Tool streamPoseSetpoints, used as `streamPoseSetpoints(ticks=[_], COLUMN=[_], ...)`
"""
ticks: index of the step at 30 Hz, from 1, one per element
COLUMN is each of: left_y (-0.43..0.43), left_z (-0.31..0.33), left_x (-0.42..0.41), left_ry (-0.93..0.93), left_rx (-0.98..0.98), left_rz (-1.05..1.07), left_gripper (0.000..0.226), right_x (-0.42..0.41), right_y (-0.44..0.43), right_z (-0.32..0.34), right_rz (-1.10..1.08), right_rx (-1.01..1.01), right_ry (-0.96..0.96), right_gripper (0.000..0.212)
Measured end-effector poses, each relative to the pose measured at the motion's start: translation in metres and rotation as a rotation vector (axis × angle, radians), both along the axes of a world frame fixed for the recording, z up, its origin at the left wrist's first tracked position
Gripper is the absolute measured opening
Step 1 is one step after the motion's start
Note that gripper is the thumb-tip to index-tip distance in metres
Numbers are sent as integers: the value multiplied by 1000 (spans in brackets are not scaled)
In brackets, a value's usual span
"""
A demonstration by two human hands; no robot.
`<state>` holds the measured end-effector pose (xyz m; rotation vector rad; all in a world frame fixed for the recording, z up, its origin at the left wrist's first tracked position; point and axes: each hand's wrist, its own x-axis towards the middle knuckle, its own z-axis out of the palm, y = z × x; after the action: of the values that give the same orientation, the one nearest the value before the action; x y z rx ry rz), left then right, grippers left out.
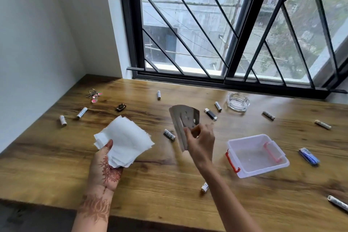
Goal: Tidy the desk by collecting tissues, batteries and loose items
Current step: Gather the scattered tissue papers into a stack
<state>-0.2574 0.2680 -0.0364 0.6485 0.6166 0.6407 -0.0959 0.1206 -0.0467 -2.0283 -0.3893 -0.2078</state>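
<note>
So your left hand (105, 164) is clamped on a stack of white tissues (123, 141), thumb on top, held just above the wooden desk (56, 165). Your right hand (200, 142) pinches a grey metal holder (183, 122), fingers closed on its lower edge. A battery (204, 187) lies near, under your right forearm. To the right sits an open clear plastic box (257, 154) with red latches, a blue lighter (308, 156) beside it. Farther out, more batteries lie scattered, plus a USB stick (211, 114), a glass ashtray (237, 102), and keys (94, 95) far left.
</note>
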Motion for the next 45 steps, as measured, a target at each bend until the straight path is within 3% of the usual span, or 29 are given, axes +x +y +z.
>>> streamPoseSetpoints(ticks=[2, 6, 13, 18, 22, 26, 29, 34, 37, 41, 45], left_y=[5, 9, 13, 16, 14, 11, 5, 0, -1, -6, -7], left_z=[0, 3, 2, 4, 6, 9, 16, 25, 32, 40, 49], left_x=[-5, -14, -29, -33, -31, -28, -23, -12, -7, 0, 4], left_ry=[3, 22, 31, 49, 88, 106, 67, 25, 20, 13, 7], left_rx=[5, 5, 11, 18, 13, 21, 23, -10, -11, 27, 51], left_rz=[56, 143, 224, 240, 219, 144, 48, -126, -204, -263, -309], left_gripper=[30, 33, 27, 37, 20, 13, 15, 21, 21, 33, 19], right_x=[-16, -44, -63, -63, -61, -57, -54, -46, -38, -33, -35], right_y=[11, 33, 47, 49, 46, 42, 42, 39, 37, 31, 25], right_z=[-5, -28, -45, -51, -45, -28, -5, 30, 42, 48, 45], right_rz=[82, 193, 269, 239, 232, 184, 264, 533, 612, 678, 733], right_rx=[-11, -88, -187, -197, -229, -122, -4, 85, 137, 248, 320], right_ry=[-88, -166, -307, -280, -174, -210, -254, -59, 236, 570, 834], right_gripper=[18, 18, 34, 29, 27, 37, 38, 51, 63, 59, 75])
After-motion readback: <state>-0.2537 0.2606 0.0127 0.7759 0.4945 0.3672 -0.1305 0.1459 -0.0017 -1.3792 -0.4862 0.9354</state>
